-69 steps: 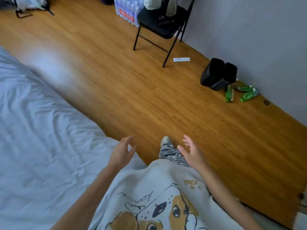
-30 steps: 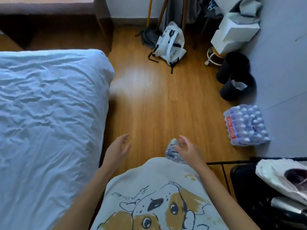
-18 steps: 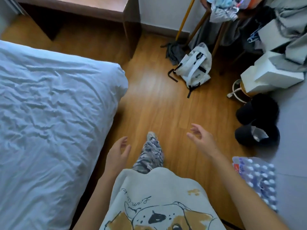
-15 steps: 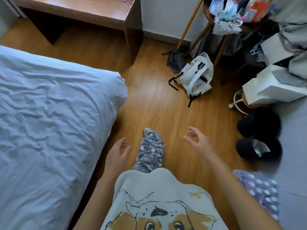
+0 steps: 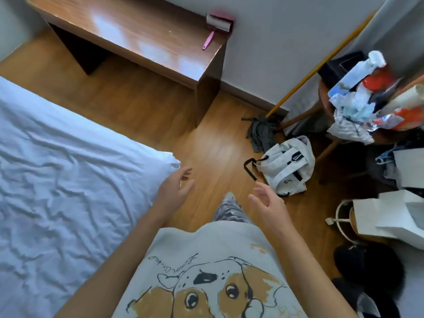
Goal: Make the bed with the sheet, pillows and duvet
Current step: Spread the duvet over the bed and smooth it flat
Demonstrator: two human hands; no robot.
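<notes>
Sheet [image 5: 57, 191], white and wrinkled, covers the bed across the left of the frame, its corner reaching toward the centre. Left hand [image 5: 175, 191] hovers just beside that corner, fingers loose, gripping nothing. Right hand [image 5: 269, 201] hangs over the wooden floor [image 5: 215, 157], fingers spread, empty too. Desk [image 5: 146, 42] upper left, white bag [image 5: 285, 167] at centre right.

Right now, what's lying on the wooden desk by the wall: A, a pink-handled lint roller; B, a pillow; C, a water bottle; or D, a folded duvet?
A: a pink-handled lint roller lies near the right end of the wooden desk, close to the wall.
</notes>
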